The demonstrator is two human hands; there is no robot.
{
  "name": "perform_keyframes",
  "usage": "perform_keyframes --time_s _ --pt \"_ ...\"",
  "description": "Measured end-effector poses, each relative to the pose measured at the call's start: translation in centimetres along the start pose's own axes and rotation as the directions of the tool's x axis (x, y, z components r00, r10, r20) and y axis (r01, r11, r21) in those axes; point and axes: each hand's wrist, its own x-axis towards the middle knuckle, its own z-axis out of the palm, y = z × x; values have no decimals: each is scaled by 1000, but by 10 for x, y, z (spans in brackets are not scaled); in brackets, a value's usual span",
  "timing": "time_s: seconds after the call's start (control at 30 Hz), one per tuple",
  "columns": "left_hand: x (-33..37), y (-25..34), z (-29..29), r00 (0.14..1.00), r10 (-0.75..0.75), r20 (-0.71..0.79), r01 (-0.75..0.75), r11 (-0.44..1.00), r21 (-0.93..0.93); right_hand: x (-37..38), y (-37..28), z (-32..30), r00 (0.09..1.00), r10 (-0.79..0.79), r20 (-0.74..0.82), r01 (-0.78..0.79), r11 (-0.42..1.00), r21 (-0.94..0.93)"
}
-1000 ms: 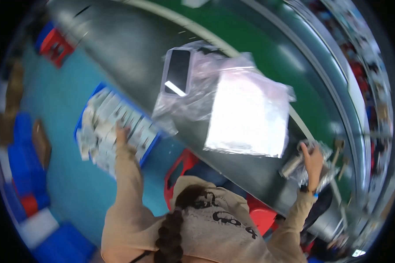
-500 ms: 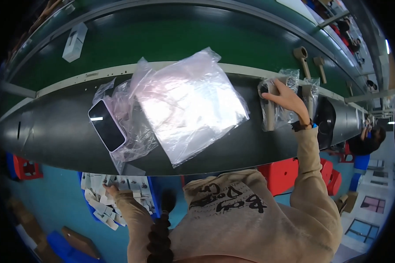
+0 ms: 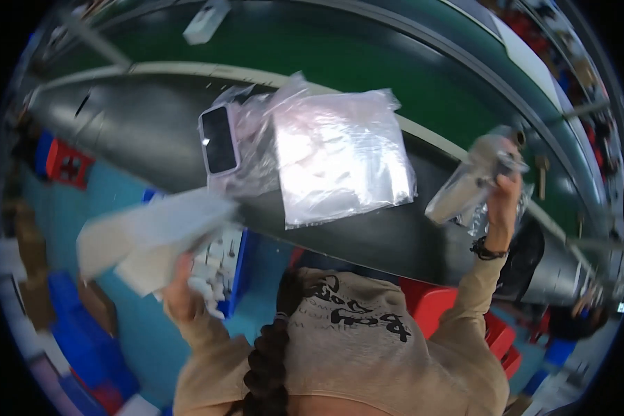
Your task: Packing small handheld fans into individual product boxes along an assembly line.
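Left of frame: left hand [image 3: 180,295] grips pale carton [image 3: 156,236], blurred, over blue crate [image 3: 238,272]. Right of frame: right hand [image 3: 504,204] clasps bagged beige tool [image 3: 470,179]. Best support tool by solid part, not loose plastic [image 3: 442,206]; pinch carton lightly, avoiding creases.

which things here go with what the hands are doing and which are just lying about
In use:
- white card-like pieces, left hand
- beige item in clear plastic, right hand
- blue plastic bin, probably

Seemingly lying about:
- black-screened phone in pale case
- red plastic stool
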Motion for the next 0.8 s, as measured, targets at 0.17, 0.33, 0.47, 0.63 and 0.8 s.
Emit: perform_keyframes --time_s 0.17,0.33,0.47,0.63,0.8 --pt "-41 69 164 492 203 847 -131 979 -158 -14 -79 62 971 -208 -123 240 872 426" --pt "-92 74 229 336 189 923 -99 981 -165 -43 -78 59 901 -389 -191 433 791 433" --pt "-112 58 254 255 215 943 -118 975 -190 -63 -42 24 704 -654 -276 545 748 -379" --pt "-122 38 269 181 120 976 -139 986 -95 -54 -45 30 745 -666 43 664 732 -152" --pt "-115 22 275 83 51 995 46 997 -55 -45 -39 27 758 -622 195 652 721 -234"
